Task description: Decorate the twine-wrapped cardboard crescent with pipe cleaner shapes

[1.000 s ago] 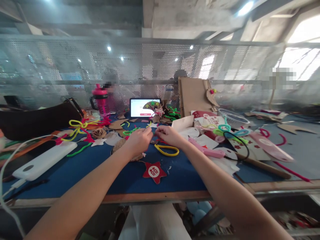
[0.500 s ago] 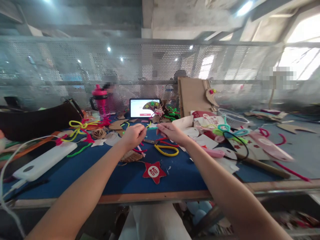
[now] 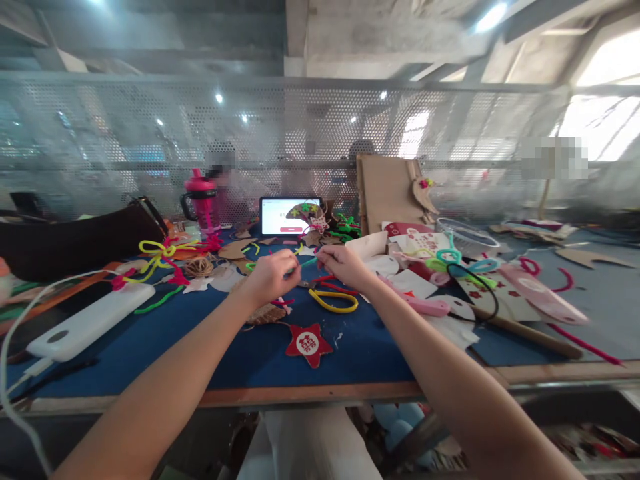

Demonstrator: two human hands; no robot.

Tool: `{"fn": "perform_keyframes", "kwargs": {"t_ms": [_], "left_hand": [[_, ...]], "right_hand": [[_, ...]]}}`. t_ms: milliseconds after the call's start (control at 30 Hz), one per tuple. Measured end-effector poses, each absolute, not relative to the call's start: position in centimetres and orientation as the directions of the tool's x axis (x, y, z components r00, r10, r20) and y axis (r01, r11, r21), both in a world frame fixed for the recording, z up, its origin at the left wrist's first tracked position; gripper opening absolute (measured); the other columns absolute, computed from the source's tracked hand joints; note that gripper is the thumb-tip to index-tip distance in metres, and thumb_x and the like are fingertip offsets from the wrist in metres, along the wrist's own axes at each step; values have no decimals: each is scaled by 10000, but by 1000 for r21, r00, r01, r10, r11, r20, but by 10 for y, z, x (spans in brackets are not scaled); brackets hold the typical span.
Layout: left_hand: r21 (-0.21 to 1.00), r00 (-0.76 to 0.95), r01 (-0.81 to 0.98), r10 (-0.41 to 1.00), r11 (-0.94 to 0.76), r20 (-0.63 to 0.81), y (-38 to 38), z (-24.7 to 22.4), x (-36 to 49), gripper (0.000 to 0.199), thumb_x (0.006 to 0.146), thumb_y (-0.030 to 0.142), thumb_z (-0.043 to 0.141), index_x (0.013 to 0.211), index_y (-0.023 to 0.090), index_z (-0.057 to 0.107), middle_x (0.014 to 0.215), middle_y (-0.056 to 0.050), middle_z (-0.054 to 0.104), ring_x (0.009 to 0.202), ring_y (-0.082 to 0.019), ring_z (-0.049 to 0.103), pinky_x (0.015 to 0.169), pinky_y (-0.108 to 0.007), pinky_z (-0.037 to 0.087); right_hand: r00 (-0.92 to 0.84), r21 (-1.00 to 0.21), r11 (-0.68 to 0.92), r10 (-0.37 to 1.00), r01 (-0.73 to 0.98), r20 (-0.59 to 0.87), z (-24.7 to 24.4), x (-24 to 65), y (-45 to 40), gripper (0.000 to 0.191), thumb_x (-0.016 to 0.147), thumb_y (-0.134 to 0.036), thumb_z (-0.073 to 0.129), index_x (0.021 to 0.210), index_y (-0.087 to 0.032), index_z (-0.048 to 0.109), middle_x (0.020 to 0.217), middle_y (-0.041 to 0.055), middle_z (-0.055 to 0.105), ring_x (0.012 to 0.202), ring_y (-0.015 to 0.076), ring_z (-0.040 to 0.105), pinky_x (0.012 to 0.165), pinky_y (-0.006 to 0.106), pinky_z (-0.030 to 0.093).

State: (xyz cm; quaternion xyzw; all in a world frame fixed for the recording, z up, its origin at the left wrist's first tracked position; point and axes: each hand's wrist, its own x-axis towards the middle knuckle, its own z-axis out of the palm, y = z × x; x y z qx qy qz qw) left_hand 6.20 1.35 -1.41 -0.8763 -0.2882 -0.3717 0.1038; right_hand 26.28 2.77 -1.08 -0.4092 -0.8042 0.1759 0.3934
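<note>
My left hand (image 3: 271, 277) and my right hand (image 3: 343, 266) are raised close together over a blue table mat (image 3: 350, 360). Pinched between their fingers is a thin green pipe cleaner (image 3: 306, 264). Just below my right hand lie yellow-handled scissors (image 3: 333, 301), their metal blades pointing left. Under my left wrist sits a twine-wrapped piece (image 3: 263, 314). A red felt star (image 3: 309, 345) with a white round emblem lies nearer the table's front edge.
A white power bank (image 3: 90, 321) with a cable lies at the left. Further back stand a pink bottle (image 3: 201, 200) and a lit tablet (image 3: 290, 215). Craft papers and pipe cleaners crowd the right. A person (image 3: 225, 197) sits beyond the mesh.
My hands have come closer together and now hold the green pipe cleaner between them. The scissors and the red star have stayed in place.
</note>
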Motion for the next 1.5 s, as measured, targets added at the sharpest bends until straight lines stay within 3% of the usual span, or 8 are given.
{"fn": "perform_keyframes", "kwargs": {"t_ms": [167, 300, 433, 567, 667, 833, 1100, 1500], "left_hand": [[755, 190, 342, 828, -560, 528, 16, -14, 69, 248, 775, 338, 519, 609, 159, 561, 603, -25, 601, 574, -132, 564, 543, -233, 456], [985, 233, 29, 960, -168, 156, 20, -11, 70, 204, 716, 284, 580, 562, 160, 531, 557, -13, 550, 495, -88, 513, 448, -182, 412], [1000, 416, -8, 909, -15, 17, 16, -11, 70, 235, 752, 317, 584, 599, 137, 590, 498, 2, 501, 370, -35, 371, 347, -157, 300], [997, 496, 64, 868, -53, 14, 9, -18, 76, 305, 718, 430, 637, 644, 136, 611, 618, -52, 629, 484, -106, 547, 434, -204, 415], [957, 503, 157, 853, -245, 136, 9, -24, 80, 333, 701, 463, 650, 695, 130, 659, 692, -66, 675, 683, -171, 626, 593, -251, 482], [875, 375, 211, 862, -437, 340, 16, -26, 77, 327, 749, 432, 590, 868, 136, 661, 737, -49, 690, 685, -171, 628, 608, -254, 475], [627, 238, 518, 802, -582, 548, 6, -22, 79, 145, 753, 270, 552, 657, 166, 520, 566, -4, 616, 569, -139, 582, 503, -205, 393], [530, 253, 577, 754, -621, 607, 19, -21, 65, 196, 778, 348, 572, 683, 182, 525, 615, -12, 659, 596, -163, 621, 564, -233, 423]], "right_hand": [[-360, -637, 634, 773, 438, 522, -12, 263, 28, 315, 871, -383, 403, 685, -169, 540, 543, -26, 466, 510, 96, 429, 537, 222, 344], [-345, -632, 678, 735, 375, 583, -11, 261, 24, 319, 884, -405, 385, 703, -175, 511, 595, -13, 494, 547, 99, 440, 573, 231, 366], [-307, -653, 706, 708, 274, 637, -7, 260, 19, 308, 891, -431, 384, 739, -186, 489, 626, -8, 500, 567, 101, 440, 577, 232, 371], [-305, -666, 698, 715, 263, 629, -7, 260, 18, 326, 892, -450, 390, 720, -187, 475, 603, -16, 479, 558, 97, 423, 565, 230, 366], [-336, -663, 695, 717, 278, 610, -11, 259, 23, 319, 883, -450, 410, 725, -183, 480, 609, -21, 477, 573, 96, 440, 580, 233, 382], [-122, -810, 577, 816, 104, 565, -21, 251, 32, 463, 774, -491, 565, 1101, -213, 394, 718, -28, 529, 598, 105, 498, 552, 231, 417], [-303, -769, 584, 805, 259, 509, -30, 241, 26, 270, 763, -426, 580, 719, -171, 503, 662, -23, 500, 623, 102, 463, 562, 224, 375], [-276, -878, 473, 856, 75, 438, -20, 244, 21, 191, 751, -350, 576, 730, -168, 524, 721, -9, 558, 639, 99, 484, 605, 237, 386]]}}
